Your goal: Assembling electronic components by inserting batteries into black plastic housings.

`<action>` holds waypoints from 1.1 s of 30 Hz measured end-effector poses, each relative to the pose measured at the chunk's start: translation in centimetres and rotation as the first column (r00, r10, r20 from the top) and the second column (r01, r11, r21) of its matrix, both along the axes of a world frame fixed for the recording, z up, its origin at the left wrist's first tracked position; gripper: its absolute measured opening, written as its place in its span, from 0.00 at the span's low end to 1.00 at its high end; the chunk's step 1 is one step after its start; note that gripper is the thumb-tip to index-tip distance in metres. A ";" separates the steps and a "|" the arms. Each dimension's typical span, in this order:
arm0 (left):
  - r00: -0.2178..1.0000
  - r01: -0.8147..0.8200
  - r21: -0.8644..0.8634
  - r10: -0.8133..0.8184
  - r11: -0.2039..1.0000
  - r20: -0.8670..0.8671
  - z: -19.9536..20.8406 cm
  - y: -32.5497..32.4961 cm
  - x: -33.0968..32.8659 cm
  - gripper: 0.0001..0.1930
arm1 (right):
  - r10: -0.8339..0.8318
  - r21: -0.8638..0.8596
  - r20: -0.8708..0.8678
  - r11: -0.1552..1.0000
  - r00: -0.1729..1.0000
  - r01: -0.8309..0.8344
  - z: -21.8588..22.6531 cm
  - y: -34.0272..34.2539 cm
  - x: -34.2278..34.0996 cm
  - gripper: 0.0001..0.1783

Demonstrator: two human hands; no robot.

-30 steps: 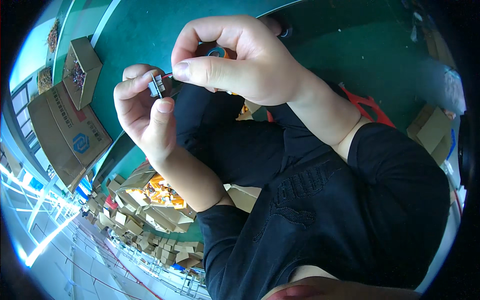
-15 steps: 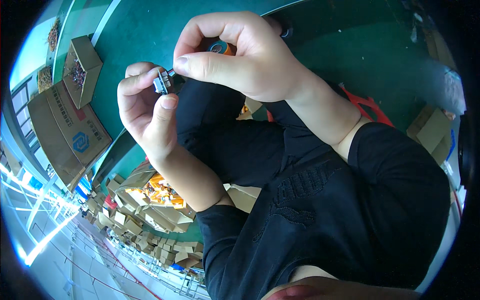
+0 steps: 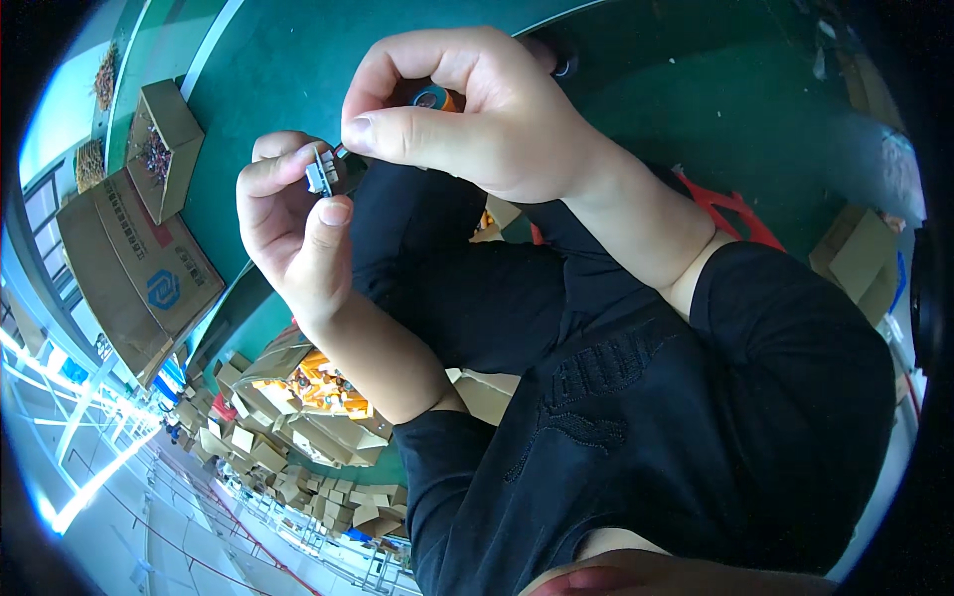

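Between the thumb and fingers of my left hand is a small circuit board with pale connector blocks, held edge-on. My right hand, close beside it, pinches a short dark lead with thumb and forefinger, and the lead's end meets the board's upper edge. Whether it is plugged in cannot be made out. An orange cylinder with a dark round end, like a battery cell, sits in the curl of my right fingers, partly hidden by them. Both hands are raised above my black-clad legs.
A green table lies beyond my hands. At the left stand a large cardboard box and a smaller open box with small coloured parts. Below my left forearm, another carton holds orange pieces. A red strap-like thing is at right.
Both hands stay nearly in place with the same grips. The board has turned slightly in my left fingers, and the left thumb sits a touch lower.
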State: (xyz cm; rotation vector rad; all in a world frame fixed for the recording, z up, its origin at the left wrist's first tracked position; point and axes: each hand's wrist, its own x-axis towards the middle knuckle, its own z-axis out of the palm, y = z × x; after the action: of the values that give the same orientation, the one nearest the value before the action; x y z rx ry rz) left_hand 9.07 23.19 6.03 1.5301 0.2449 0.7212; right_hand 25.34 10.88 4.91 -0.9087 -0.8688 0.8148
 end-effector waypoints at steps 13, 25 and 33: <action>0.999 0.029 -0.003 -0.029 1.000 -0.042 -0.1 0.2 -0.3 0.20 | -0.021 -0.017 -0.005 1.000 1.000 0.020 -0.4 0.0 0.1 0.02; 0.999 0.040 -0.001 -0.040 0.999 -0.019 -0.2 0.0 0.1 0.20 | -0.003 -0.022 -0.041 1.000 0.999 0.002 -0.1 -0.1 -0.2 0.03; 0.991 0.078 0.021 -0.076 0.997 -0.111 -0.1 0.5 -0.8 0.20 | 0.118 -0.108 -0.189 0.984 0.975 -0.140 0.6 -0.8 0.0 0.04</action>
State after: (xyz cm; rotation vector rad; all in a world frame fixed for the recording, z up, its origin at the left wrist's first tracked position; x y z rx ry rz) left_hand 8.25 23.73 5.94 1.5971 0.2588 0.5817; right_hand 25.30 10.06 5.55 -0.8744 -0.7292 1.0565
